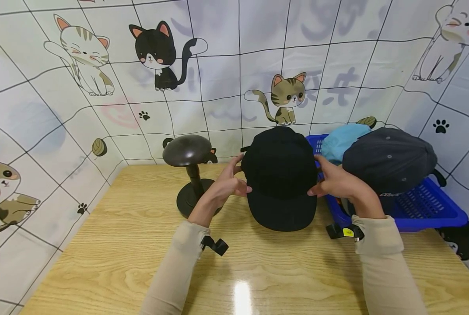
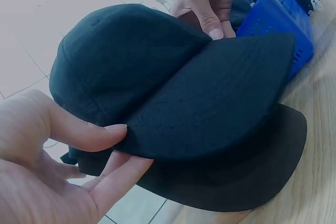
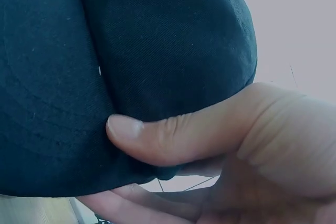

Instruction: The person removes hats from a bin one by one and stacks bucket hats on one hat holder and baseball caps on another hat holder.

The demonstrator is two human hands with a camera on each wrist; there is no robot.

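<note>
**Black cap held by both sides above the table**

The black cap hangs just above the wooden table, its flat brim toward the person. It sits between the dark hat stand on its left and the blue basket on its right, close to both. The left hand pinches the cap where brim meets crown: in the left wrist view the thumb lies on top and the fingers underneath, clamped on the cloth edge. The right hand grips the opposite side the same way, thumb pressed on the crown's base and fingers curled beneath.

The cap looks light, with a soft cloth crown that would dent under pressure, while the brim appears stiff and keeps its shape. The seam where brim joins crown seems the firmest place to hold, as both hands do now; the fabric looks matte and unlikely to slip.

In the basket, right of the cap, lie a dark grey cap and a light blue cap.
</note>
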